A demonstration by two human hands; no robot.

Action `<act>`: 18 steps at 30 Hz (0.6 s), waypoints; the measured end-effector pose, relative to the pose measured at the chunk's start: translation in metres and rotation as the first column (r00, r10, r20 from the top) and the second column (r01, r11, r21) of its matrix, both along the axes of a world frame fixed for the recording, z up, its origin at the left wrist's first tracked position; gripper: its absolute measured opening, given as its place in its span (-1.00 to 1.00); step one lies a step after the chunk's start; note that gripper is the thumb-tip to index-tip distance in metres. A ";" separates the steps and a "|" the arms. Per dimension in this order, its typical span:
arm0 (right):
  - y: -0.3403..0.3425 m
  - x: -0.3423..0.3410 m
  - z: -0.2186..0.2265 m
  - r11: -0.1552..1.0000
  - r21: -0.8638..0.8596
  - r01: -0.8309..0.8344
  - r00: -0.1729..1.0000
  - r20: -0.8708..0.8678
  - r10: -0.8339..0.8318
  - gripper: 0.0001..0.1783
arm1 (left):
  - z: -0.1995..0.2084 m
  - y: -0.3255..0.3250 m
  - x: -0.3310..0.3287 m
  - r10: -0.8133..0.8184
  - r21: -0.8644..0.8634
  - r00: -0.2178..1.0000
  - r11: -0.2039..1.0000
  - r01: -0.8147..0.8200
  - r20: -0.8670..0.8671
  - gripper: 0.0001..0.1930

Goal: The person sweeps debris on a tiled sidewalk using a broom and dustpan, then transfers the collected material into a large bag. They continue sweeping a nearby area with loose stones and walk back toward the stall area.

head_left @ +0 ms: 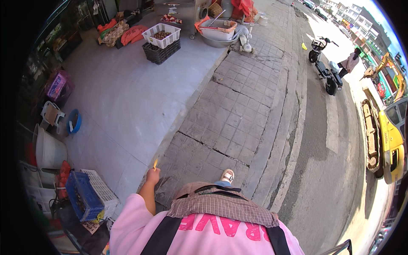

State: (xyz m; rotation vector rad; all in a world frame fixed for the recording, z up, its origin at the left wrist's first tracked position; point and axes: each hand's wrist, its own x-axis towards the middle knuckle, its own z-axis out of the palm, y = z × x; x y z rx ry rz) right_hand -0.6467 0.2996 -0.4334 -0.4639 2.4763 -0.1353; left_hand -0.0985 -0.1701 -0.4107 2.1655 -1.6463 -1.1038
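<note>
My left hand point(153, 173) is stretched forward over the border between the smooth grey floor and the paving. Its fingers are closed around a small, slim yellow thing point(156, 163) that points up out of the grip; its kind is too small to make out. No part of my right hand shows. Across my front lies a brown checked cloth point(225, 211) with black straps, over a pink shirt point(204, 233). One foot in a light sandal point(228, 175) is on the paving ahead of me.
Left stand a blue crate point(85, 197), a white bucket point(50, 148) and a blue basin point(74, 121). Ahead, a white basket point(161, 42) of round brown items tops a black crate point(163, 53). A scooter point(325, 72), a walking person point(350, 63) and a yellow excavator point(391, 140) are right.
</note>
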 end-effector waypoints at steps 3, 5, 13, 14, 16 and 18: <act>-0.104 -0.069 0.031 0.999 0.024 -0.038 0.997 0.072 0.036 -0.76 | -0.028 0.052 -0.013 0.001 0.228 0.973 0.972 -0.055 0.229 -0.66; -0.191 -0.086 0.095 1.000 0.006 -0.027 0.994 0.105 0.026 -0.75 | -0.027 0.065 -0.038 -0.101 0.357 0.960 0.934 0.001 0.262 -0.65; -0.419 -0.225 0.032 0.986 -0.089 -0.140 0.985 0.088 0.148 -0.75 | 0.003 0.006 -0.127 0.083 0.203 0.997 0.976 -0.082 0.003 -0.72; -0.463 -0.208 0.039 0.981 -0.137 -0.135 0.979 0.133 0.154 -0.76 | 0.000 0.003 -0.123 0.117 0.185 0.993 0.976 -0.116 0.008 -0.73; -0.526 -0.185 0.037 0.939 -0.271 -0.212 0.953 0.156 0.260 -0.78 | -0.002 -0.023 -0.113 0.157 0.220 0.987 0.962 -0.162 0.039 -0.75; -0.580 -0.151 0.034 0.916 -0.366 -0.166 0.932 0.245 0.266 -0.80 | -0.005 -0.048 -0.097 0.231 0.331 0.967 0.909 -0.254 0.108 -0.76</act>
